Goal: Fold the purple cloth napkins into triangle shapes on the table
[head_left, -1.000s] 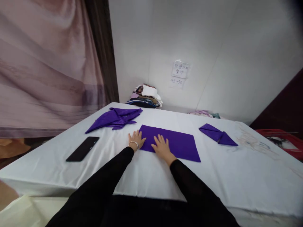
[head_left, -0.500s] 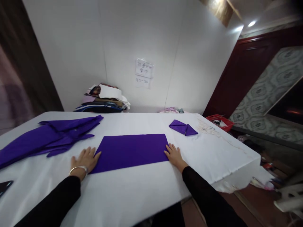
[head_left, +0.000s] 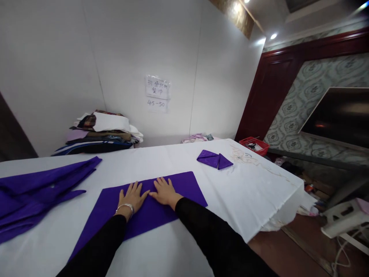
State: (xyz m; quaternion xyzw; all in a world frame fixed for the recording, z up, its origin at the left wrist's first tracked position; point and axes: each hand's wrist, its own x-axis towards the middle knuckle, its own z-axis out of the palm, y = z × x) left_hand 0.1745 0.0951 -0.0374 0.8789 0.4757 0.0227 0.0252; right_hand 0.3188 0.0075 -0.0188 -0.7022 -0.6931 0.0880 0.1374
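A purple cloth napkin (head_left: 184, 188), folded into a long flat rectangle, lies on the white-covered table (head_left: 230, 215). Both hands rest palm down on its middle, thumbs almost meeting. My left hand (head_left: 133, 198), with a silver bangle at the wrist, has its fingers spread on the cloth. Flat beside it, my right hand (head_left: 165, 191) also has its fingers apart. Neither hand grips anything. Farther back to the right sits a small purple napkin folded into a pointed shape (head_left: 215, 159). Loose purple cloths (head_left: 40, 192) lie heaped at the left.
A pile of folded clothes (head_left: 106, 129) stands against the white wall at the back left. A red basket (head_left: 255, 146) is beyond the table's far right corner. Handwritten paper signs (head_left: 157, 92) hang on the wall. A white stool (head_left: 346, 215) stands on the floor at right.
My hands have moved inward from the napkin's two short ends to its middle. The view has turned to the right, so the phone at the left edge is out of sight.
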